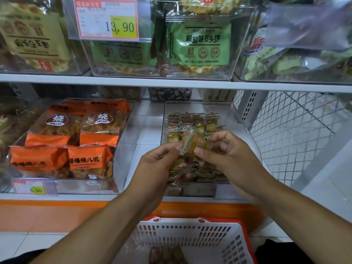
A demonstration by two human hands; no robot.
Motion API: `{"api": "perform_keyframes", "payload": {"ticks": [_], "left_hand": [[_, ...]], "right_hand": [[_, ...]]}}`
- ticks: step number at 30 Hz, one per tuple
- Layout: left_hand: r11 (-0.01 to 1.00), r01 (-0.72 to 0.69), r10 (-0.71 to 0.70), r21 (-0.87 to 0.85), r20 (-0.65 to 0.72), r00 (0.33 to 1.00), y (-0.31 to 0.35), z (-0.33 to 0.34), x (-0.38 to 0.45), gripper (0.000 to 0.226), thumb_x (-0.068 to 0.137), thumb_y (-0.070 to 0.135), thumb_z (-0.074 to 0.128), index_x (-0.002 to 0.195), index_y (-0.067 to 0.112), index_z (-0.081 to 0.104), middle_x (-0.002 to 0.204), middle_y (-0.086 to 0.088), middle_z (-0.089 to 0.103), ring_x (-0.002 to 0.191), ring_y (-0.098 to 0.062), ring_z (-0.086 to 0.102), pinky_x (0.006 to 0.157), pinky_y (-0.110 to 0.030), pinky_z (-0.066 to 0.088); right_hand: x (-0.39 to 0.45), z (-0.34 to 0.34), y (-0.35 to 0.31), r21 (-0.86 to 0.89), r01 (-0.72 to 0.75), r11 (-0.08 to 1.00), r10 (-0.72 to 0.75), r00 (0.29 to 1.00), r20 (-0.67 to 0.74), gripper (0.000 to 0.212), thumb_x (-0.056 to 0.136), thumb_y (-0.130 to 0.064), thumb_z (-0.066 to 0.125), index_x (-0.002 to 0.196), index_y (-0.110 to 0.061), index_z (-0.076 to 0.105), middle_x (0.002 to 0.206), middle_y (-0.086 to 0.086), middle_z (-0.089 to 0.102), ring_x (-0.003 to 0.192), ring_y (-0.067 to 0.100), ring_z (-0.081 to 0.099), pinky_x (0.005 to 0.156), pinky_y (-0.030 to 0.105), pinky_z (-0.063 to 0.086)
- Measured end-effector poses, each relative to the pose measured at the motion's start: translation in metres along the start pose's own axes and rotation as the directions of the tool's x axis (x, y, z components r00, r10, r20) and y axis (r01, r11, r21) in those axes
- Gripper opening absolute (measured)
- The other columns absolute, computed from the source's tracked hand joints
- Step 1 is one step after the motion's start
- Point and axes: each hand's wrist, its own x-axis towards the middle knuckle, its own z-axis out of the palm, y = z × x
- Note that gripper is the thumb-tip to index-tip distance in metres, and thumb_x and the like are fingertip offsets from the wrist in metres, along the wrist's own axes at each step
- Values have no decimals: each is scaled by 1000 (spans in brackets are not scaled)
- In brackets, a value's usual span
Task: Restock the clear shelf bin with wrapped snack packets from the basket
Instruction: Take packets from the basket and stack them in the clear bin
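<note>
Both hands are meeting over the clear shelf bin, sharing one wrapped snack packet between them. Left hand is pinching the packet's near left edge between thumb and forefinger, its other fingers curling underneath, while the right hand is pinching the packet's right side, thumb at the lower edge and fingers bending over the top. That packet is sitting tilted just above the heap of similar small packets that is lying in rows inside the bin, with more of them crowding toward the bin's front wall beneath the left hand's fingers. The bin is standing on the lower white shelf, at the right end beside a white wire mesh panel. To its left, apart from it, another clear bin is holding large orange snack bags, and a yellow price tag is showing on that bin's front. Below the forearms, a white and red basket is sitting on the floor in front of an orange shelf base, and a few brownish packets are lying at its bottom, too blurred to read. On the upper shelf, clear bins are displaying green biscuit bags and a price label reading 13.90.
</note>
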Motion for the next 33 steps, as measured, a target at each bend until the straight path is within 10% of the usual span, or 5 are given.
{"api": "perform_keyframes", "payload": {"ticks": [3,7,14,23,33], "left_hand": [[999,24,-23,-33,24,999,0,0,1,27,84,28,68,104,13,79,92,-16,77,63,-18,73,47,-21,53],[996,65,-63,-61,32,997,-5,3,2,25,95,27,63,103,9,78,96,-19,75,65,-22,72,50,-26,55],[974,104,-114,-200,-38,993,-4,-1,8,39,95,12,41,113,11,77,117,-15,75,99,-32,75,66,-38,61],[992,-124,125,34,-32,992,-9,5,5,50,93,-5,43,115,27,75,125,-3,72,109,-26,72,74,-32,60],[978,-196,201,76,-67,977,-11,6,2,77,53,-3,39,118,22,71,129,-2,69,127,-22,61,103,-45,48]], "right_hand": [[1,-1,0,-24,-106,994,106,994,8,64,60,-44,84,119,-27,66,110,6,73,101,21,72,91,48,57],[-1,0,-4,254,-245,936,204,963,177,34,86,-32,70,113,-11,75,108,15,75,96,26,74,75,36,61],[4,-10,-15,356,-224,907,179,972,154,45,81,-19,70,124,-6,67,122,18,71,110,29,68,88,43,61],[-10,16,3,439,-402,804,353,915,192,28,100,-21,55,104,-9,79,116,15,74,111,30,70,92,42,58],[-20,19,-5,397,-558,729,410,820,399,45,104,-34,46,137,-6,60,136,25,61,130,39,57,111,56,42]]}}
